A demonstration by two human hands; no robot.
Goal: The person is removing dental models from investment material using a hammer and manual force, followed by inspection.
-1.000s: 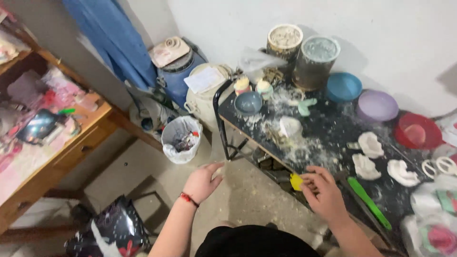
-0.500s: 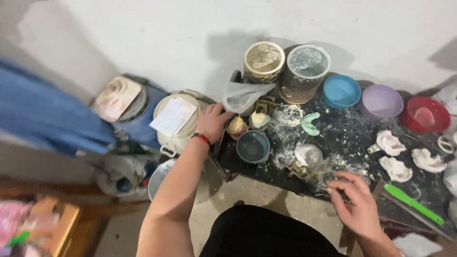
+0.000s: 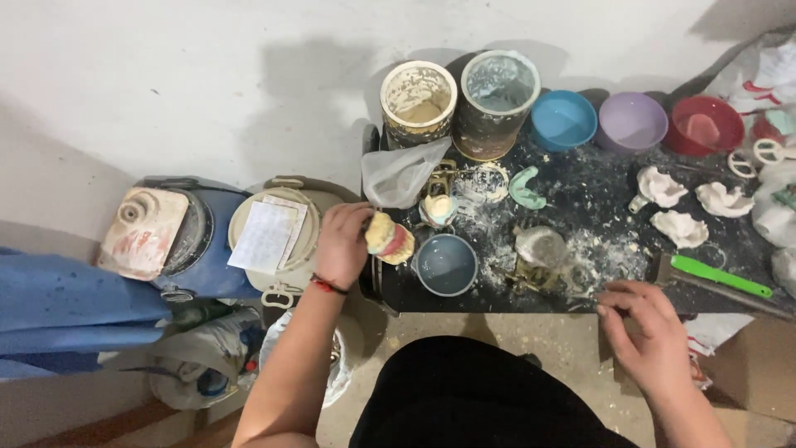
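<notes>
My left hand (image 3: 342, 242) grips a dental cast with pink and yellow parts (image 3: 389, 240) at the left end of the black worktable (image 3: 580, 199). Just right of it stands a small blue-grey rubber mixing bowl (image 3: 446, 264). My right hand (image 3: 647, 332) rests at the table's front edge with fingers curled, touching the powdery surface near a metal piece (image 3: 539, 249); whether it pinches anything is unclear. A green-handled tool (image 3: 713, 275) lies right of that hand.
Two large dusty tins (image 3: 419, 99) (image 3: 500, 87) stand at the back with blue (image 3: 563, 119), purple (image 3: 632, 122) and red (image 3: 706, 124) bowls. White plaster casts (image 3: 680, 226) lie right. A clear plastic bag (image 3: 398, 176), a beige lidded bucket (image 3: 274, 236) and a blue drum (image 3: 178, 241) sit left.
The view has turned from the floor and shelves to straight over the table. My left hand rose from the table edge and took hold of the cast. My right hand stays at the front edge.
</notes>
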